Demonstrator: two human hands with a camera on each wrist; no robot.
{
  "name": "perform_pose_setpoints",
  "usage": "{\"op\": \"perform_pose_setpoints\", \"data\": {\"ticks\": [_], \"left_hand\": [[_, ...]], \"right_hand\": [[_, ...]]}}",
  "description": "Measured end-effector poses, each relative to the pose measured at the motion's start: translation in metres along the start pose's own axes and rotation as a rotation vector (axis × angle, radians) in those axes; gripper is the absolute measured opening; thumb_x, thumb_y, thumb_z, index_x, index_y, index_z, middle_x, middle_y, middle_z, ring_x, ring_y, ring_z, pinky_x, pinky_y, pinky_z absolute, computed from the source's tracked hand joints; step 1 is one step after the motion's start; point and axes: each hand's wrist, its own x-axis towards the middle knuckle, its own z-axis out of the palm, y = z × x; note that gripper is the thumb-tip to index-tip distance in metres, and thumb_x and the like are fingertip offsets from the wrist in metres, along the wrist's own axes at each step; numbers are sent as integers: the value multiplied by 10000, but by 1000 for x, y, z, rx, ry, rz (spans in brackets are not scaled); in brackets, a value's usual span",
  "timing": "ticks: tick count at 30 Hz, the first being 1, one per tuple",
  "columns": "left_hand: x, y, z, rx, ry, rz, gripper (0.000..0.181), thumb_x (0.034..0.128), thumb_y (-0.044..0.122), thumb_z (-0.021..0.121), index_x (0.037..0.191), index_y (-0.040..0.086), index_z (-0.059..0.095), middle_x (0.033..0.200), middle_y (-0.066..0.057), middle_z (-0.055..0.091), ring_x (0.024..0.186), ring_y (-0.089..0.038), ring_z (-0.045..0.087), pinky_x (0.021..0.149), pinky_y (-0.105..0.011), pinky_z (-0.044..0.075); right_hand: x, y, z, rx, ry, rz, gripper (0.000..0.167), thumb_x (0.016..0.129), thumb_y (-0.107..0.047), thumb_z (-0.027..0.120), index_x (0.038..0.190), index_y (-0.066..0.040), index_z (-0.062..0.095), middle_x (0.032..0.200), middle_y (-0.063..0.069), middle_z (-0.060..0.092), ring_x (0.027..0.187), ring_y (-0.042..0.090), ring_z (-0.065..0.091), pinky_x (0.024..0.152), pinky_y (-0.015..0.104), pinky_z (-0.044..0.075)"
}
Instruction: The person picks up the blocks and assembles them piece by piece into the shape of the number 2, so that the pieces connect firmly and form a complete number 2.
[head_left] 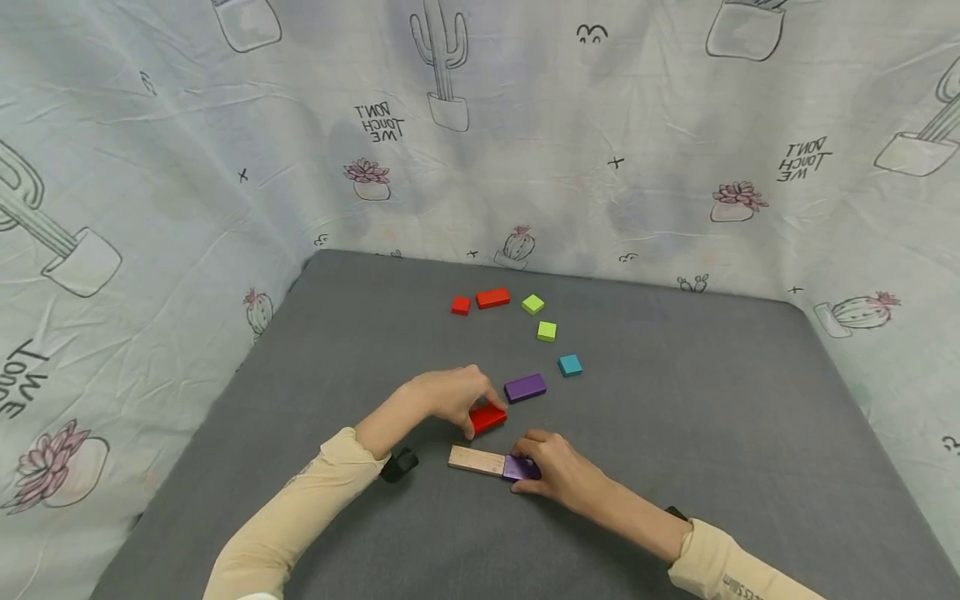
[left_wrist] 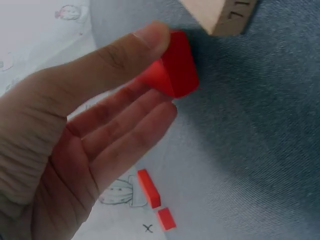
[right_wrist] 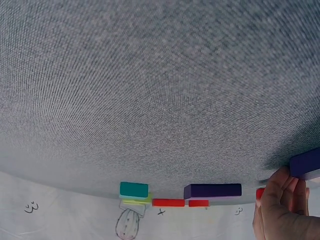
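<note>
My left hand [head_left: 453, 396] pinches a red block [head_left: 489, 417] between its thumb and fingers. The left wrist view shows the thumb on one side of this red block [left_wrist: 180, 65]. To its right, my right hand [head_left: 562, 475] grips a purple block [head_left: 521, 468], partly covering it. That block's left end meets a plain wooden block [head_left: 477, 460] on the table, and the two form one line. Just behind the left hand's red block lies another purple block [head_left: 525, 388]. The wooden block [left_wrist: 230, 15] has dark printed digits on its end.
Farther back lie a teal block [head_left: 570, 365], two lime blocks, one nearer [head_left: 547, 332] and one farther [head_left: 533, 304], a long red block [head_left: 492, 298] and a small red block [head_left: 461, 306]. A patterned cloth [head_left: 525, 167] rises behind the grey table [head_left: 712, 400].
</note>
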Motion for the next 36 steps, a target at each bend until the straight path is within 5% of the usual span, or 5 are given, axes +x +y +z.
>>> {"op": "perform_pose_setpoints", "data": {"ticks": [6, 23, 36], "left_hand": [[3, 0, 4, 62, -18, -32, 571, 655, 120, 886, 1190, 188, 700, 1163, 37, 671, 851, -46, 579, 695, -207, 473], [-10, -8, 6, -24, 5, -5, 544, 734, -15, 800, 1235, 152, 668, 1110, 12, 662, 818, -122, 604, 653, -197, 453], [-11, -9, 9, -102, -12, -18, 520, 758, -90, 747, 1223, 132, 674, 1145, -3, 658, 735, -45, 600, 605, -178, 468]], "right_hand": [[1, 0, 1, 14, 9, -8, 310, 751, -194, 825, 956, -16, 676, 903, 46, 637, 798, 80, 599, 690, 217, 511], [0, 0, 2, 12, 26, 1, 334, 740, -218, 833, 964, -26, 677, 899, 43, 633, 791, 78, 594, 684, 224, 515], [-1, 0, 1, 6, 14, 23, 332, 749, -244, 825, 968, -40, 681, 911, 32, 636, 814, 76, 589, 703, 231, 512]]}}
